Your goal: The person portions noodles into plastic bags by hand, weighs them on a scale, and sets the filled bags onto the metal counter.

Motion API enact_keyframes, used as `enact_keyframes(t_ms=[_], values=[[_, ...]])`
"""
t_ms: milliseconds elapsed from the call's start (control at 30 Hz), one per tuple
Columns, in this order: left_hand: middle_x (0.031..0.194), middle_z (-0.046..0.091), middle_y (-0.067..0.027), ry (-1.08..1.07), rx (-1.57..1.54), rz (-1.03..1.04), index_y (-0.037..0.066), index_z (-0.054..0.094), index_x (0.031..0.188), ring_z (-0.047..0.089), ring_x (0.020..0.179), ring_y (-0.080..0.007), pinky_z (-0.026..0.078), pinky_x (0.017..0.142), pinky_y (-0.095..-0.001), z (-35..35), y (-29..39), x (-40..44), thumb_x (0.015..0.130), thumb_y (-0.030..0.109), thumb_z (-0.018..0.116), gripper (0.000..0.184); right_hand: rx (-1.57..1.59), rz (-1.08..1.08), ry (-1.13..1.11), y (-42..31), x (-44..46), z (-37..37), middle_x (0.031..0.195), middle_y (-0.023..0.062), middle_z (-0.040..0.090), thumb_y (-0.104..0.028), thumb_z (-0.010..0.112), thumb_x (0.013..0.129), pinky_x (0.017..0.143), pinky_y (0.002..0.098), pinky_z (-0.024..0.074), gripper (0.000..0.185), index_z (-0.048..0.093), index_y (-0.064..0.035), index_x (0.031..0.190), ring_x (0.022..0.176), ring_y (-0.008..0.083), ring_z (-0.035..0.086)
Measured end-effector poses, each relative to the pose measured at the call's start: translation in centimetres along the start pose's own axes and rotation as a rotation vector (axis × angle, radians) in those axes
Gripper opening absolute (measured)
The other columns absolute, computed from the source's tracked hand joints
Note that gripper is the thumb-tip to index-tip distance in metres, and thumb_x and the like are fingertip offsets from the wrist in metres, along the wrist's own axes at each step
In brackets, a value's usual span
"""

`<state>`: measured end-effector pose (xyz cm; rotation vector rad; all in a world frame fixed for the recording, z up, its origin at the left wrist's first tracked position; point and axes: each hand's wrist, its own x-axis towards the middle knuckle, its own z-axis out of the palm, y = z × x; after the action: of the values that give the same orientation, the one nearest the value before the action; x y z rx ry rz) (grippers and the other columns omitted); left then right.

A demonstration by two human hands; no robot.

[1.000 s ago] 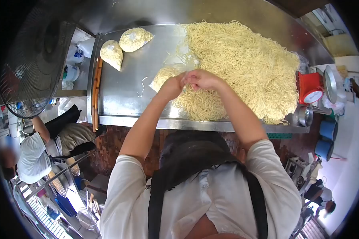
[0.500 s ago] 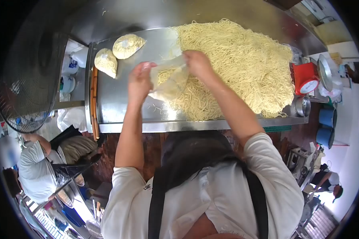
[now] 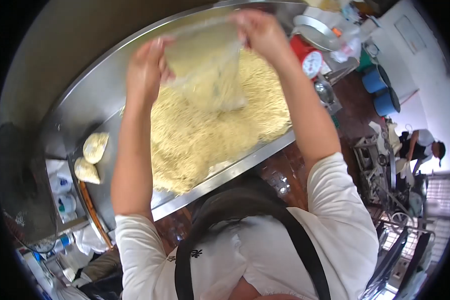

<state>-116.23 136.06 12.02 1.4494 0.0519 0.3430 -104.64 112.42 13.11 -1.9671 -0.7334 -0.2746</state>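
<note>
A clear plastic bag hangs stretched between my hands above the big heap of yellow noodles. My left hand pinches its upper left corner. At the upper right corner, my right hand is closed on the bag's edge. Noodles show through or inside the lower part of the bag; which of the two I cannot tell. Two filled bags of noodles, one just above the other, lie at the left end of the steel table.
A red scale with a metal pan stands past the heap's right end. Wooden rods lie along the left edge. Metal bowls sit at the right corner. Another person is at the far right; a wire fan is at left.
My view has turned toward the table's right end. Both hands have risen and moved away from my body with the bag, now spread wide over the heap. The two filled bags appear lower left.
</note>
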Motion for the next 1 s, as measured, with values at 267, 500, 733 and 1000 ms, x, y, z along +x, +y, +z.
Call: enact_keyframes(t_ms=[267, 500, 733, 1000], values=[[0.063, 0.054, -0.0052, -0.125, -0.379, 0.049, -0.007, 0.058, 0.118, 0.058, 0.058, -0.0183, 0.056, 0.063, -0.0352, 28.8, -1.2, 17.0, 0.102, 0.019, 0.046, 0.032, 0.075, -0.352, 0.738, 5.2, -0.5, -18.5, 0.098, 0.0111, 0.065, -0.013, 0.060, 0.095, 0.075, 0.0327, 0.0532, 0.020, 0.061, -0.0026, 0.112, 0.087, 0.0212, 0.066], [0.067, 0.056, -0.0059, -0.262, -0.179, -0.287, -0.008, 0.053, 0.127, 0.068, 0.074, -0.0248, 0.060, 0.080, -0.0423, 42.1, -11.3, 19.7, 0.101, 0.010, 0.045, 0.033, 0.141, 0.110, 0.156, 18.3, -18.1, -18.7, 0.103, 0.0117, 0.059, 0.000, 0.059, 0.093, 0.079, 0.0297, 0.0509, 0.022, 0.061, -0.0021, 0.114, 0.091, 0.0209, 0.062], [0.069, 0.055, -0.0059, -0.241, -0.108, -0.192, -0.008, 0.056, 0.122, 0.066, 0.068, -0.0235, 0.060, 0.076, -0.0414, 44.2, -10.7, 22.8, 0.101, 0.011, 0.045, 0.030, 0.220, 0.325, 0.096, 22.2, -23.6, -23.2, 0.101, 0.0094, 0.060, -0.001, 0.058, 0.093, 0.081, 0.0308, 0.0510, 0.023, 0.062, -0.0016, 0.115, 0.092, 0.0194, 0.063], [0.073, 0.056, -0.0026, -0.181, 0.326, -0.008, 0.000, 0.062, 0.117, 0.059, 0.061, -0.0139, 0.057, 0.062, -0.0329, 46.7, -9.2, 22.5, 0.093, 0.039, 0.067, 0.046, 0.222, 0.307, 0.115, 22.4, -23.8, -26.8, 0.102, 0.0090, 0.060, -0.002, 0.059, 0.093, 0.082, 0.0297, 0.0516, 0.022, 0.063, -0.0012, 0.114, 0.090, 0.0191, 0.064]])
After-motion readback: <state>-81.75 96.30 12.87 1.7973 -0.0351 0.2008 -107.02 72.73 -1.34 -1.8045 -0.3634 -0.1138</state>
